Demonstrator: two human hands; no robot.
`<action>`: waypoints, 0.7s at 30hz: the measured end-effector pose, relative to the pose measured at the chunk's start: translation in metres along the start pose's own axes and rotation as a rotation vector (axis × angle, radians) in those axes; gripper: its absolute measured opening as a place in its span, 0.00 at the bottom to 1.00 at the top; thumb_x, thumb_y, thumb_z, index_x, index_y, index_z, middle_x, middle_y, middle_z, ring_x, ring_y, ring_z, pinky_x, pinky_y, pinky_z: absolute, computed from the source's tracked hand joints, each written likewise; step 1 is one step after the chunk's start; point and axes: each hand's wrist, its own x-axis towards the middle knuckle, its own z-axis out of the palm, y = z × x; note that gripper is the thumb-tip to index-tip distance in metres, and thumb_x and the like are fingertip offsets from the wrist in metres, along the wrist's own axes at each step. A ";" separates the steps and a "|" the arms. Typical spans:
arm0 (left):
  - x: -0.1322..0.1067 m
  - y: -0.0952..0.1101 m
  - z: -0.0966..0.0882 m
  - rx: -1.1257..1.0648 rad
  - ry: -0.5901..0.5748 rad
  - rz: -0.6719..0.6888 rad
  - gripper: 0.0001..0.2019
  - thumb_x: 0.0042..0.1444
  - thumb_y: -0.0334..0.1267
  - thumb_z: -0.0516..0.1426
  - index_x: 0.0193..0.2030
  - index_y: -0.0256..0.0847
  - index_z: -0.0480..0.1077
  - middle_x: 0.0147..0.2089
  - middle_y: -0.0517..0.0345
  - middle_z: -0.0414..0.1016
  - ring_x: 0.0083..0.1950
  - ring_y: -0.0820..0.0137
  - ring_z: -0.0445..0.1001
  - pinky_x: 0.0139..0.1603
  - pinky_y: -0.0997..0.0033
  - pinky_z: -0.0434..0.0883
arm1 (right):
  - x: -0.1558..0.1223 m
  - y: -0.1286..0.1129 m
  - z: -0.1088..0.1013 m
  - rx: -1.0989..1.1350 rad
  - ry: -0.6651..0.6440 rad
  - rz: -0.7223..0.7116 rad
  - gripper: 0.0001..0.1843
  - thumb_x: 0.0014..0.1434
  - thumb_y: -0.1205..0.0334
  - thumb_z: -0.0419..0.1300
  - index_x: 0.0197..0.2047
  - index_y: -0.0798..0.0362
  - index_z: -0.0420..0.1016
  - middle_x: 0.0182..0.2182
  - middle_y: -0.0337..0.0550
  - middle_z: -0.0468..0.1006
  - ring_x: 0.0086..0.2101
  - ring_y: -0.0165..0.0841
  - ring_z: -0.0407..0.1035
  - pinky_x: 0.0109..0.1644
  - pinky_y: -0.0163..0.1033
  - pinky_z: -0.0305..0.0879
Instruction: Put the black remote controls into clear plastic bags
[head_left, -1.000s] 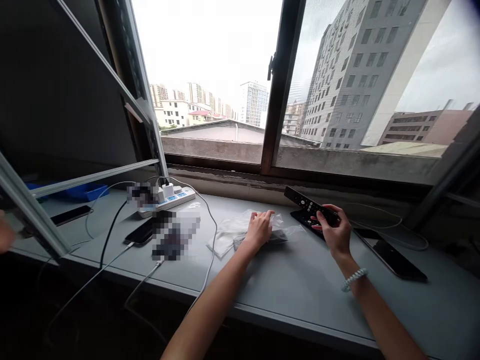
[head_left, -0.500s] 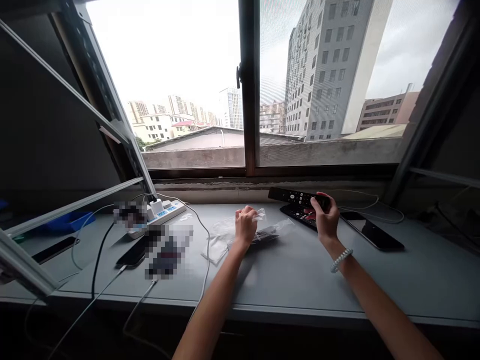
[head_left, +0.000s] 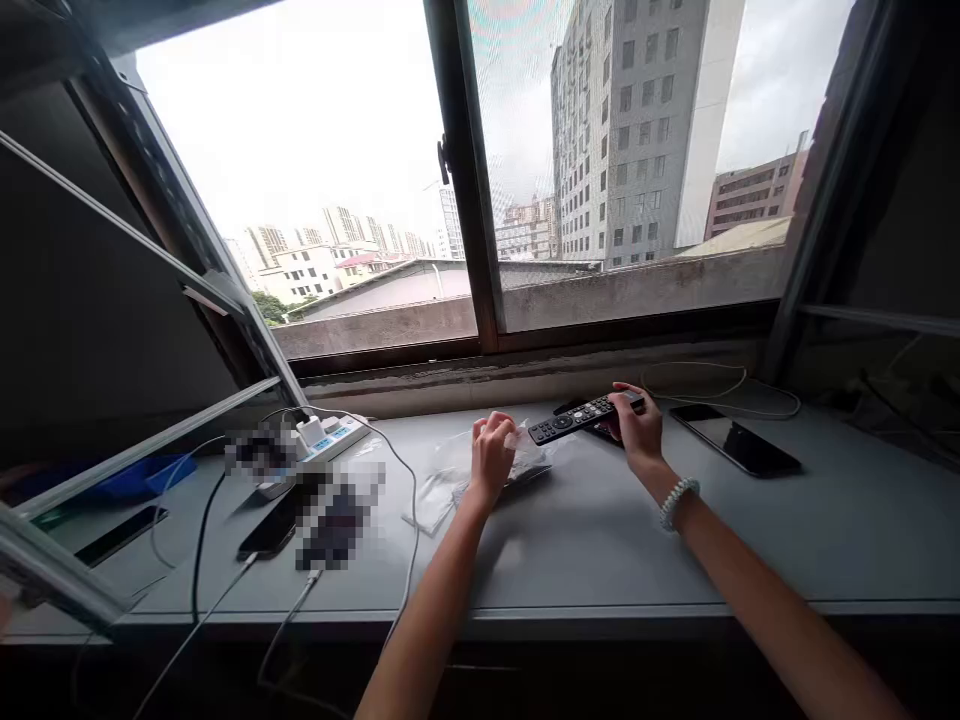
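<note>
My right hand (head_left: 637,425) grips a black remote control (head_left: 574,418) by its far right end, with the button side showing. The remote's other end points left, close to my left hand (head_left: 493,450). Pinched in my left fingers is the edge of a clear plastic bag (head_left: 519,440). Below that hand the bag lies on the table with dark contents that I cannot make out. Under the held remote, a second dark object (head_left: 604,430) rests on the table, mostly hidden by the remote and my right hand.
A large dark phone (head_left: 739,440) lies to the right. Left of my hands are more clear plastic packaging (head_left: 435,500), a white cable (head_left: 414,500), a charging phone (head_left: 274,525) and a power strip (head_left: 337,440). A metal frame (head_left: 150,400) stands at the left.
The remote in my right hand has swung so its left end tips down and lies nearer my left hand. My left hand stays on the bag. The view has tilted slightly.
</note>
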 end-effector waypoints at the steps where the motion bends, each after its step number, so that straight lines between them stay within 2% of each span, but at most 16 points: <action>1: 0.000 0.002 0.000 0.004 -0.008 0.010 0.09 0.59 0.31 0.50 0.31 0.42 0.68 0.40 0.59 0.72 0.41 0.72 0.69 0.53 0.68 0.59 | 0.000 -0.001 0.000 0.011 -0.012 0.031 0.19 0.47 0.55 0.58 0.42 0.56 0.73 0.20 0.39 0.69 0.16 0.28 0.60 0.17 0.34 0.55; 3: 0.000 0.004 0.000 0.011 -0.028 0.031 0.09 0.59 0.29 0.49 0.35 0.43 0.69 0.42 0.60 0.72 0.42 0.73 0.69 0.54 0.67 0.58 | -0.001 -0.003 -0.001 0.030 -0.018 0.088 0.20 0.48 0.55 0.58 0.44 0.55 0.73 0.24 0.43 0.72 0.17 0.29 0.61 0.18 0.35 0.55; 8: -0.002 0.007 0.003 0.014 -0.089 0.075 0.13 0.57 0.26 0.49 0.41 0.45 0.69 0.44 0.60 0.72 0.44 0.72 0.70 0.55 0.66 0.55 | -0.002 -0.010 -0.002 -0.009 0.049 0.033 0.20 0.48 0.56 0.58 0.44 0.53 0.73 0.28 0.47 0.72 0.19 0.29 0.61 0.20 0.36 0.56; 12: -0.002 0.008 0.005 0.017 -0.069 0.065 0.11 0.60 0.28 0.48 0.40 0.45 0.69 0.43 0.59 0.72 0.44 0.72 0.69 0.54 0.66 0.55 | -0.002 -0.016 -0.003 0.019 0.067 -0.018 0.20 0.48 0.57 0.57 0.45 0.56 0.73 0.28 0.47 0.72 0.20 0.28 0.59 0.20 0.35 0.57; 18: 0.001 0.008 0.005 -0.004 -0.008 0.027 0.08 0.60 0.31 0.49 0.34 0.43 0.68 0.41 0.59 0.71 0.42 0.72 0.69 0.52 0.66 0.56 | 0.001 -0.021 -0.003 0.096 0.117 0.093 0.18 0.47 0.59 0.57 0.42 0.54 0.73 0.23 0.38 0.66 0.18 0.25 0.58 0.16 0.31 0.54; 21: 0.001 0.008 0.005 -0.001 -0.019 0.041 0.08 0.61 0.33 0.49 0.33 0.43 0.68 0.41 0.58 0.71 0.41 0.72 0.69 0.52 0.66 0.57 | 0.001 -0.021 -0.003 0.082 0.120 0.078 0.18 0.46 0.59 0.57 0.42 0.54 0.74 0.24 0.38 0.67 0.19 0.25 0.59 0.17 0.31 0.56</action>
